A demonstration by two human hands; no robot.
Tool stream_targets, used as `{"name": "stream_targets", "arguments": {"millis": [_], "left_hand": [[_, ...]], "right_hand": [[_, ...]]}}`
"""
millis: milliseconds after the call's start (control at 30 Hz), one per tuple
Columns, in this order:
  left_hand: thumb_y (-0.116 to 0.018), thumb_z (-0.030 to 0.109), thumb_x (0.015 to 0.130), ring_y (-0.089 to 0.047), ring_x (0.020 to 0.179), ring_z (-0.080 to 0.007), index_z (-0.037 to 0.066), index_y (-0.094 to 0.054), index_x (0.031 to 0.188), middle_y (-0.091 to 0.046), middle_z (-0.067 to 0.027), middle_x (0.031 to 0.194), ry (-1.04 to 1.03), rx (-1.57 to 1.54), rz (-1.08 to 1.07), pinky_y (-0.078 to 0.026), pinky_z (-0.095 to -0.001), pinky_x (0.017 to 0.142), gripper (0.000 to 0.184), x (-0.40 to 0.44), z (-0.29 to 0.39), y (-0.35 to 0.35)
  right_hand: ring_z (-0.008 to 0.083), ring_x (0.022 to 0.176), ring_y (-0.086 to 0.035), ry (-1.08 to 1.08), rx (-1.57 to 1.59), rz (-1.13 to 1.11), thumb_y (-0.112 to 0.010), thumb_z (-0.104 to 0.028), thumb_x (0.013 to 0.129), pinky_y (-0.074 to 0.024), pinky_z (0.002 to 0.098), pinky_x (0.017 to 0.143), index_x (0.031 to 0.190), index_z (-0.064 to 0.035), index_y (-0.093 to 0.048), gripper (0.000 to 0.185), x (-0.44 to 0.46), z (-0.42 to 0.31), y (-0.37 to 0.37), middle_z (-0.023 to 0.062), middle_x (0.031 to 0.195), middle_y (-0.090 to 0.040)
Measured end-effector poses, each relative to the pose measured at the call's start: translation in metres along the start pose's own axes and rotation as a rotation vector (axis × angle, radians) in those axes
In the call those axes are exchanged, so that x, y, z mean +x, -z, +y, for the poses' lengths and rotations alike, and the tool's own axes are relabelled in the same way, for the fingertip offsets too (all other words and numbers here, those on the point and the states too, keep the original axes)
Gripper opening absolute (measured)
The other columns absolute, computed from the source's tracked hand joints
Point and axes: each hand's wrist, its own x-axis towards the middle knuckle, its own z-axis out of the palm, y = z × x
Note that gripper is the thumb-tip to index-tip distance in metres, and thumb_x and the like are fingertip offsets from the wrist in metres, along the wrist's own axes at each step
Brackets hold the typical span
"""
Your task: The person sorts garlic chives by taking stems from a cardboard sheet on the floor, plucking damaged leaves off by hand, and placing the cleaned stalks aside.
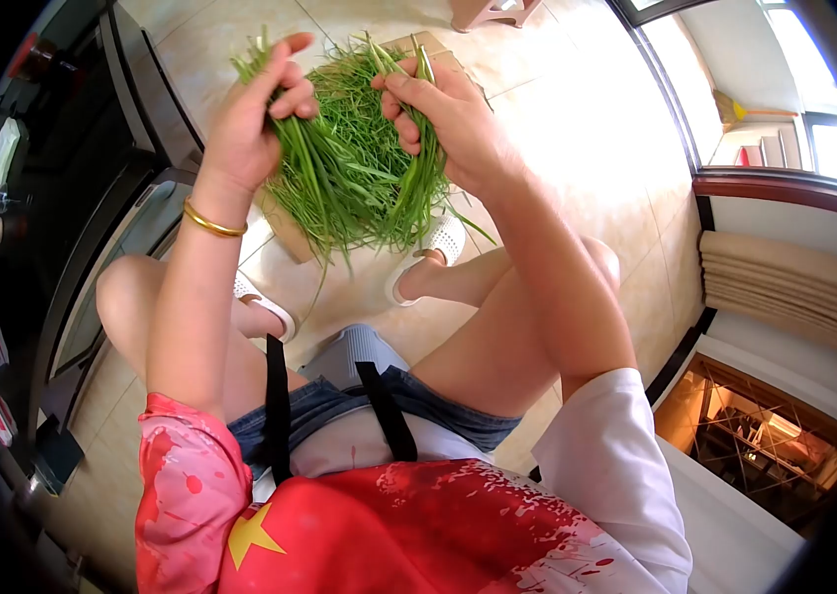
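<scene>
My left hand (258, 129) is closed round a bunch of long green chives (314, 178), its pale stem ends sticking up above my fist and its leaves hanging down. In my right hand (453, 124) a smaller bunch of chives (425, 158) is pinched between thumb and fingers, with stem ends pointing up. Between and below both hands lies a loose heap of chives (359, 109), tangled, on a piece of brown cardboard (285, 230) on the floor. The hanging leaves overlap the heap, so where each bunch ends is hard to tell.
My feet in white perforated shoes (446, 238) rest close to the cardboard. I sit on a grey-blue stool (354, 351). A pinkish stool (492, 12) stands beyond on the tiled floor. At left is a dark glossy cabinet (72, 148) with small items; a window frame is at right.
</scene>
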Motion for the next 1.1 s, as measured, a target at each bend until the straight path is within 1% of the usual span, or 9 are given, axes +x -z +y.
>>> {"name": "stream_targets", "arguments": {"millis": [33, 100, 167, 300, 467, 767, 833, 967, 1100], "left_hand": [[-0.051, 0.025, 0.099, -0.034, 0.057, -0.0041, 0.001, -0.051, 0.120, -0.034, 0.0059, 0.067, -0.018, 0.240, 0.070, -0.039, -0.0217, 0.061, 0.032, -0.001, -0.002, -0.006], [-0.057, 0.025, 0.095, -0.036, 0.058, -0.0038, -0.001, -0.053, 0.122, -0.040, 0.0064, 0.070, 0.016, 0.245, 0.002, -0.039, -0.0214, 0.061, 0.038, -0.002, -0.008, -0.006], [-0.063, 0.024, 0.092, -0.038, 0.058, -0.0042, -0.002, -0.057, 0.115, -0.047, 0.0058, 0.074, 0.044, 0.401, 0.038, -0.039, -0.0217, 0.060, 0.035, -0.005, -0.016, -0.014], [-0.067, 0.022, 0.088, -0.040, 0.057, -0.0052, -0.001, -0.061, 0.106, -0.056, 0.0023, 0.075, -0.044, 0.516, 0.141, -0.040, -0.0219, 0.057, 0.029, -0.007, -0.028, -0.018], [-0.066, 0.021, 0.089, -0.041, 0.057, -0.0054, 0.001, -0.060, 0.097, -0.050, 0.0035, 0.068, -0.093, 0.466, 0.200, -0.040, -0.0230, 0.057, 0.023, -0.007, -0.026, -0.016], [-0.060, 0.026, 0.094, -0.044, 0.060, -0.0067, 0.002, -0.056, 0.092, -0.051, -0.0008, 0.077, -0.247, 0.411, 0.234, -0.041, -0.0245, 0.058, 0.024, -0.002, -0.016, 0.001], [-0.060, 0.028, 0.094, -0.044, 0.060, -0.0075, 0.003, -0.055, 0.090, -0.049, 0.0006, 0.070, -0.352, 0.299, 0.402, -0.041, -0.0245, 0.058, 0.026, 0.000, -0.008, -0.001], [-0.061, 0.029, 0.093, -0.045, 0.059, -0.0066, 0.004, -0.057, 0.094, -0.047, 0.0033, 0.066, -0.075, 0.519, 0.186, -0.040, -0.0240, 0.056, 0.025, -0.012, -0.036, -0.015], [-0.062, 0.029, 0.092, -0.045, 0.058, -0.0059, 0.005, -0.060, 0.091, -0.050, 0.0032, 0.068, -0.082, 0.571, 0.219, -0.039, -0.0224, 0.055, 0.025, -0.011, -0.038, -0.012]], "right_hand": [[0.0076, 0.059, -0.045, -0.021, 0.043, 0.001, -0.052, -0.016, 0.094, -0.0396, 0.0241, 0.054, 0.105, 0.0016, -0.052, 0.020, 0.001, 0.002, -0.001, 0.0022, 0.078, -0.053], [0.0078, 0.060, -0.047, -0.043, 0.085, -0.001, -0.053, -0.015, 0.094, -0.0417, 0.0245, 0.055, 0.105, 0.0016, -0.053, 0.020, 0.002, 0.003, -0.004, 0.0021, 0.079, -0.054], [0.0108, 0.065, -0.049, -0.023, 0.071, -0.008, -0.052, -0.016, 0.093, -0.0428, 0.0256, 0.056, 0.096, 0.0011, -0.053, 0.018, 0.002, 0.004, -0.006, 0.0071, 0.087, -0.058], [0.0092, 0.066, -0.050, 0.029, 0.010, -0.031, -0.054, -0.018, 0.095, -0.0440, 0.0249, 0.060, 0.101, 0.0002, -0.055, 0.019, 0.004, 0.013, -0.010, 0.0032, 0.081, -0.056], [0.0104, 0.066, -0.050, -0.037, -0.111, -0.051, -0.053, -0.020, 0.096, -0.0436, 0.0252, 0.061, 0.098, -0.0007, -0.053, 0.020, 0.002, 0.013, -0.012, 0.0033, 0.080, -0.056], [0.0052, 0.059, -0.040, -0.145, -0.145, -0.046, -0.052, -0.022, 0.097, -0.0352, 0.0213, 0.051, 0.100, -0.0013, -0.050, 0.021, -0.003, 0.009, -0.014, -0.0001, 0.074, -0.048], [0.0055, 0.058, -0.040, -0.139, -0.104, -0.028, -0.052, -0.022, 0.097, -0.0352, 0.0216, 0.051, 0.100, -0.0015, -0.050, 0.021, -0.006, 0.012, -0.013, -0.0001, 0.074, -0.048], [0.0060, 0.058, -0.040, -0.120, -0.082, -0.013, -0.052, -0.022, 0.097, -0.0350, 0.0223, 0.051, 0.099, -0.0021, -0.049, 0.021, -0.005, 0.015, -0.013, -0.0003, 0.074, -0.048], [0.0062, 0.059, -0.041, -0.097, -0.126, -0.019, -0.053, -0.022, 0.097, -0.0353, 0.0226, 0.051, 0.098, -0.0025, -0.049, 0.020, -0.003, 0.017, -0.011, -0.0002, 0.073, -0.048]]}}
